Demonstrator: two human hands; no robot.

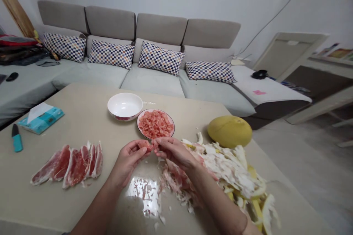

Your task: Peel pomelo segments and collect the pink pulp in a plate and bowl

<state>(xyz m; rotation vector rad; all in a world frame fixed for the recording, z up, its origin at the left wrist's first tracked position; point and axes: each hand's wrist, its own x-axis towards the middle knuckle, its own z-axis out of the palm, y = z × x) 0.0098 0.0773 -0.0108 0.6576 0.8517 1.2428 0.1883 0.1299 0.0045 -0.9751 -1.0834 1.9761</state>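
left hand [128, 159] and right hand [175, 152] both pinch a pink pomelo chunk [145, 145], fingertips pressed together on it, mid-table [82, 106]. chunk's long axis runs about 9 to 3, ends pointing at each hand; rest of it hidden by fingers. plate of pink pulp [156, 124] at 12, just past the hands. white bowl [125, 105] at 11, just beside plate. peeled segments [67, 165] in a row at 9. membrane scraps [173, 181] at 6, near right wrist. pith pile [231, 165] at 3, whole pomelo [230, 131] at 2. knife [16, 138] and tissue pack [41, 117] at 10, well apart.
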